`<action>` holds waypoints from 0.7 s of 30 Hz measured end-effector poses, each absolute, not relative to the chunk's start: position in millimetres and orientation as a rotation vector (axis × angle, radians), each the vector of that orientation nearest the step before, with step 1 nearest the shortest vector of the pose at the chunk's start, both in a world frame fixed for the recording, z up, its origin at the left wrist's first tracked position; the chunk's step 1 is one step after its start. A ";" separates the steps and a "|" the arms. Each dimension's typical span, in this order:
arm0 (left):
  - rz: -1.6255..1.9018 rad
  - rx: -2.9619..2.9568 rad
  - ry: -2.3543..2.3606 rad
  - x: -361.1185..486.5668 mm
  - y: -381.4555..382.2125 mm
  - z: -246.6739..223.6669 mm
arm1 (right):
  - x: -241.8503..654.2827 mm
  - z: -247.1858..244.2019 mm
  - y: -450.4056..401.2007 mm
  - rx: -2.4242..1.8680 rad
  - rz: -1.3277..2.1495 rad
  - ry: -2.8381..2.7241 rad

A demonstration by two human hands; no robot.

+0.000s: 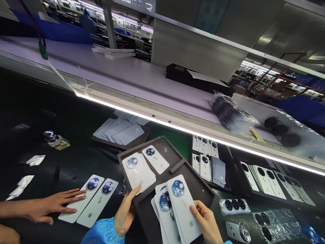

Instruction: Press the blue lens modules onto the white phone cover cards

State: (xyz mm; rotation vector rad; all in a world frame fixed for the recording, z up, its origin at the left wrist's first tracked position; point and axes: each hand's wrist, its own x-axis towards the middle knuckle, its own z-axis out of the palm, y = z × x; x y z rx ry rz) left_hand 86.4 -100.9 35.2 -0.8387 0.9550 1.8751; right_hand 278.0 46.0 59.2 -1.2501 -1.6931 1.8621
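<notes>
PANEL: white panel (185, 210), rounded corners, glossy blue camera plate (178, 188), above black tray (199, 181) | RIGHT HAND (207, 217): pinching panel's right edge | LEFT HAND (125, 210): thumb at panel stack (138, 173) (fingers partly hidden; grip cannot be told) | ROOM: bare tray floor, panel's upper right | OBSCURED: underlying panels (169, 218), overlapped, cut off below

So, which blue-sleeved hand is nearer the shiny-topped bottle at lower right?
Right. The right hand is just left of the bottle, on a white panel; the left hand is farther away, at the tray's left side.
</notes>
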 end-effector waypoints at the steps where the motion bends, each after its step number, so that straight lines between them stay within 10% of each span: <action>1: 1.879 -0.830 0.964 86.2 -101.7 33.8 | 277.1 57.9 43.7 -1.245 1.863 -1.704; 21: 1.921 -0.759 1.014 92.4 -111.7 45.6 | 249.9 42.9 14.5 -1.531 1.177 -2.635</action>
